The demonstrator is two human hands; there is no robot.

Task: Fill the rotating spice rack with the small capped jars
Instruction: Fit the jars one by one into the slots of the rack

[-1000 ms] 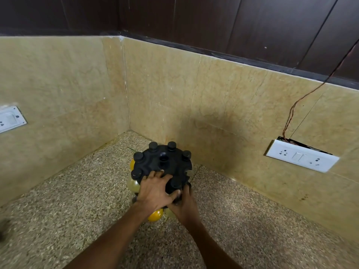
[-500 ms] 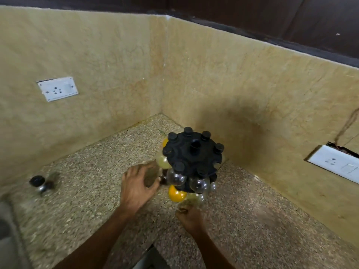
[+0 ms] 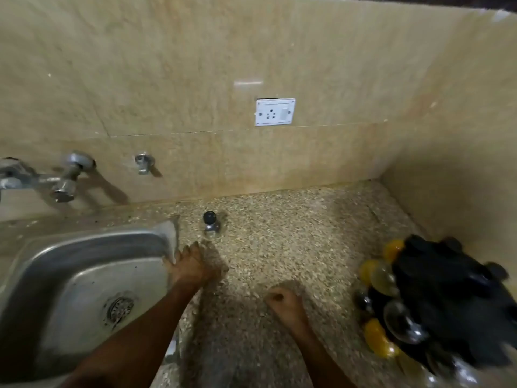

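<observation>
A small clear jar with a black cap (image 3: 210, 224) stands alone on the speckled counter (image 3: 293, 242), near the back wall. My left hand (image 3: 190, 266) reaches toward it with fingers extended, a short way in front of it and holding nothing. My right hand (image 3: 284, 302) hovers low over the counter, fingers loosely curled and empty. The black rotating spice rack (image 3: 453, 298) stands at the right edge of view, blurred, with several clear and yellow jars hanging in it.
A steel sink (image 3: 56, 275) fills the left, its corner right beside my left hand. Taps (image 3: 65, 177) stick out of the tiled wall above it. A white socket (image 3: 275, 111) is on the back wall.
The view has swung left, putting the rack at the right edge. Both hands have left the rack. My left hand has moved toward the lone jar by the sink.
</observation>
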